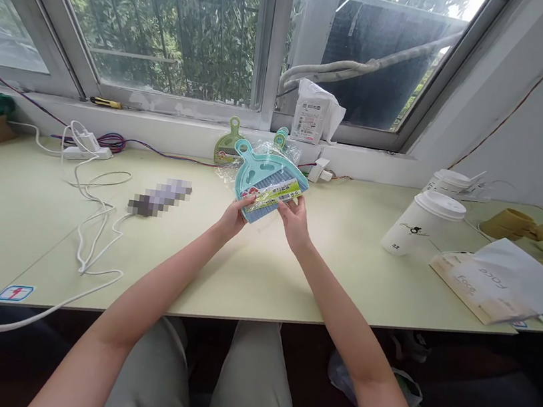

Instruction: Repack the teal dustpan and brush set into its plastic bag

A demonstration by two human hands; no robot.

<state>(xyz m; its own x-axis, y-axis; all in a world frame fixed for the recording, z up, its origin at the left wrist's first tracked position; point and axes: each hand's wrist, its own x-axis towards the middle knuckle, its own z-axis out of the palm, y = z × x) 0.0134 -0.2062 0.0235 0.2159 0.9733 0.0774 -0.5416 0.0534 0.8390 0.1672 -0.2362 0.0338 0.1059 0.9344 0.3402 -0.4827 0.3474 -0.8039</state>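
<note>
Both hands hold a teal mini dustpan and brush set [268, 175], wrapped in clear plastic with a yellow-green label across it. My left hand [235, 217] grips its lower left edge, thumb on the front. Around the lower right edge is my right hand [294, 219], its fingers closed near the label. The set is tilted toward me above the table, handle pointing up and left. Behind it, a green dustpan [230, 143] in plastic leans against the sill, and a teal-green handle [280, 139] shows beside it, its lower part hidden.
White cables and a power strip [87, 151] lie left, near a blurred-out object [160, 198]. Lidded paper cups [423, 223] and a tissue pack [484, 287] are at right. A white package [311, 118] stands on the sill. The table's front edge [255, 320] is above my knees.
</note>
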